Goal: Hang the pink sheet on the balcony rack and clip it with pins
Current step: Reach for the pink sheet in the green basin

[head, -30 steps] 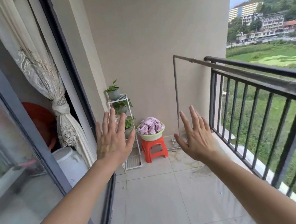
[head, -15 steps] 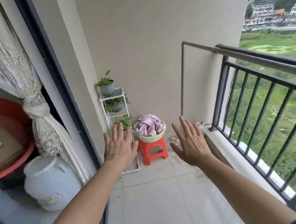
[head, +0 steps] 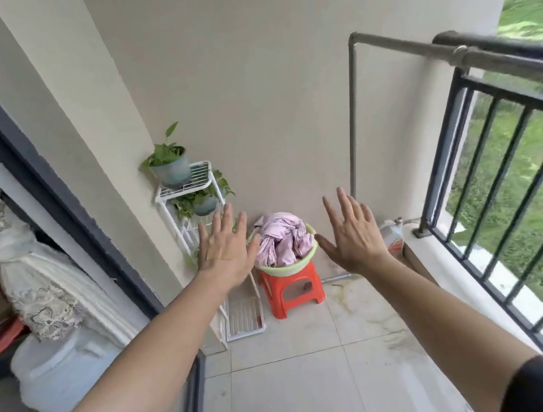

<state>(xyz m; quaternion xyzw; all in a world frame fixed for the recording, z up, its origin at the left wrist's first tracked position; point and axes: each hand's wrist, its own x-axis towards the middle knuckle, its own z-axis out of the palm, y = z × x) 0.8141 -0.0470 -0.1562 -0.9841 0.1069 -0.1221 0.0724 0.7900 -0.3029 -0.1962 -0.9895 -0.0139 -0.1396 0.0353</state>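
Note:
The pink sheet (head: pixel 283 240) lies bunched in a pale green basin (head: pixel 300 263) on a small red stool (head: pixel 291 289) against the far wall. My left hand (head: pixel 224 250) and my right hand (head: pixel 353 234) are stretched out in front of me, palms forward, fingers spread, one on each side of the basin as seen from here, both empty. The rack, a grey metal pipe (head: pixel 414 45), runs from an upright post (head: pixel 352 119) near the far wall along the top of the railing on the right. No pins are visible.
A black balcony railing (head: pixel 498 155) runs along the right. A white wire shelf (head: pixel 188 189) with potted plants (head: pixel 167 160) stands left of the stool. A dark sliding door frame (head: pixel 51 172), a curtain (head: pixel 27 272) and a white drum (head: pixel 57 372) are on the left. A jug (head: pixel 393 234) sits in the far right corner.
The view has moved closer to the stool and basin and tilted down. Both hands stay open and raised, now framing the basin.

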